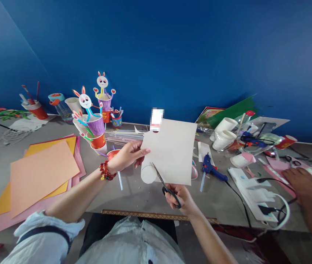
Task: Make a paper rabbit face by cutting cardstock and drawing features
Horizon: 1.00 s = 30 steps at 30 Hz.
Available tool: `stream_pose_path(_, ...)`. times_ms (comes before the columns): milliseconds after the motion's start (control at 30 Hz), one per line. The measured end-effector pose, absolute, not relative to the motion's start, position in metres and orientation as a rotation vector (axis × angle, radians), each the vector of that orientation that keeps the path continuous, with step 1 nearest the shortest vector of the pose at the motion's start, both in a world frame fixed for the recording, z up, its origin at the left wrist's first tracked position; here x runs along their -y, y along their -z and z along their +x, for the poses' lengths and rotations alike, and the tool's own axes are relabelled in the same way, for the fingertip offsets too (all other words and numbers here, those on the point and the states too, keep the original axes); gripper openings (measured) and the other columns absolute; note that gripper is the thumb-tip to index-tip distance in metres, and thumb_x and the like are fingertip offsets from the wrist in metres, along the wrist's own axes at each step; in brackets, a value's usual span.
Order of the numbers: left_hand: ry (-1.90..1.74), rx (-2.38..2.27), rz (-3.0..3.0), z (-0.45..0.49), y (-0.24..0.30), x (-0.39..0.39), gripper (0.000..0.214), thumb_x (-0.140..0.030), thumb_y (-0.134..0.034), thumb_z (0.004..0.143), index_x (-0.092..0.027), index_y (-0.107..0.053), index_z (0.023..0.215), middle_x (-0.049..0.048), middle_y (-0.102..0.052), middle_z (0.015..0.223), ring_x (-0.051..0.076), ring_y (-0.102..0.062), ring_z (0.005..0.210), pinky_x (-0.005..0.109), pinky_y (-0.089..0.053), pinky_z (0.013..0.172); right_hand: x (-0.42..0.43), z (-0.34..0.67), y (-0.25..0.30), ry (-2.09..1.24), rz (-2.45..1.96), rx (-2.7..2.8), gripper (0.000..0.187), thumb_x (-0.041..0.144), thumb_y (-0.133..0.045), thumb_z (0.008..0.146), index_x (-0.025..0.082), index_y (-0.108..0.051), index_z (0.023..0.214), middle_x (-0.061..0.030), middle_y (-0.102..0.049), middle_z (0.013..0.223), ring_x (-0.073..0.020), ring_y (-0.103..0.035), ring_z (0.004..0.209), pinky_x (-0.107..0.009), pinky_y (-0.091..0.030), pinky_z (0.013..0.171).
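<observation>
My left hand (131, 154) grips the left edge of a white sheet of paper (172, 152), thumb on top and fingers beneath. The sheet is held up above the table. At its lower left a rounded piece (148, 173) with a drawn curved line sticks out, partly cut around. In my right hand (177, 196) are black-handled scissors (164, 185), their blades pointing up and left at the paper beside that rounded piece. How far the blades are apart is hard to tell. A blurred white patch covers the sheet's top edge.
Coloured paper sheets (43, 172) lie at left. Rabbit-faced paper cup figures (94, 124) stand behind my left hand. To the right are a blue glue gun (211, 167), a power strip (252, 194) with cords, and white cups (224, 134). Another person's hand (300, 179) rests at far right.
</observation>
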<state>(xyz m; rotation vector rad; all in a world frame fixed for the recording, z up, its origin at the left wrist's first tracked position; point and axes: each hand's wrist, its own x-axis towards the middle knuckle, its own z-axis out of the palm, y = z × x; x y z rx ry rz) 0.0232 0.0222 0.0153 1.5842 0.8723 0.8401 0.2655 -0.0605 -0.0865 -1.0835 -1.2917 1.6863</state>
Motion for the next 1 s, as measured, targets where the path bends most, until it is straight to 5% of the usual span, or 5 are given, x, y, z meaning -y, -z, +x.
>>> stream_pose_path(200,-1.045,-0.912,1.563,0.03,0.019,0.012,0.029,-0.045,-0.061,0.09,-0.017,-0.055,0.087,0.0006,-0.055,0.08,0.012,-0.053,0.07,0.022,-0.042,0.061,0.063,0.257,0.089,-1.57,-1.104,1.252,0.053,0.065,-0.073,0.07,0.021,-0.043,0.064,0.0079,-0.041,0.047,-0.0063,-0.039,0.037,-0.021,-0.023,0.036)
stream_pose_path(333,-1.105,-1.058,1.624,0.038,0.036,0.025,0.026,-0.038,-0.055,0.094,-0.019,-0.047,0.077,-0.0021,-0.046,0.074,0.011,-0.043,0.066,0.022,-0.034,0.057,0.067,0.248,0.095,-1.579,-1.133,1.206,0.053,0.066,-0.075,0.07,0.02,-0.048,0.069,0.0046,-0.05,0.048,-0.0076,-0.044,0.04,-0.019,-0.024,0.035)
stream_pose_path(600,-1.244,-1.087,1.958,0.038,0.043,0.024,0.02,-0.022,-0.049,0.095,-0.02,-0.039,0.077,-0.0021,-0.043,0.076,0.013,-0.04,0.07,0.025,-0.034,0.067,0.084,0.237,0.103,-1.839,-0.905,1.025,0.053,0.068,-0.067,0.079,0.019,-0.049,0.082,0.0049,-0.057,0.052,-0.0019,-0.031,0.032,-0.015,-0.024,0.032)
stream_pose_path(800,-1.106,-0.906,1.641,0.031,0.04,0.023,0.031,-0.031,-0.051,0.094,-0.021,-0.034,0.071,-0.0042,-0.031,0.072,0.011,-0.029,0.063,0.023,-0.029,0.057,0.081,0.257,0.085,-1.906,-0.891,1.172,0.049,0.062,-0.071,0.08,0.017,-0.052,0.08,0.0015,-0.061,0.057,-0.0009,-0.032,0.033,-0.014,-0.022,0.032)
stream_pose_path(1000,-1.117,-0.766,1.456,0.03,0.039,0.025,0.032,-0.037,-0.058,0.091,-0.018,-0.043,0.069,-0.0035,-0.039,0.069,0.01,-0.034,0.062,0.022,-0.03,0.056,0.083,0.261,0.078,-2.082,-0.771,1.041,0.056,0.072,-0.067,0.077,0.017,-0.056,0.085,0.0025,-0.057,0.055,-0.0037,-0.037,0.036,-0.015,-0.023,0.032)
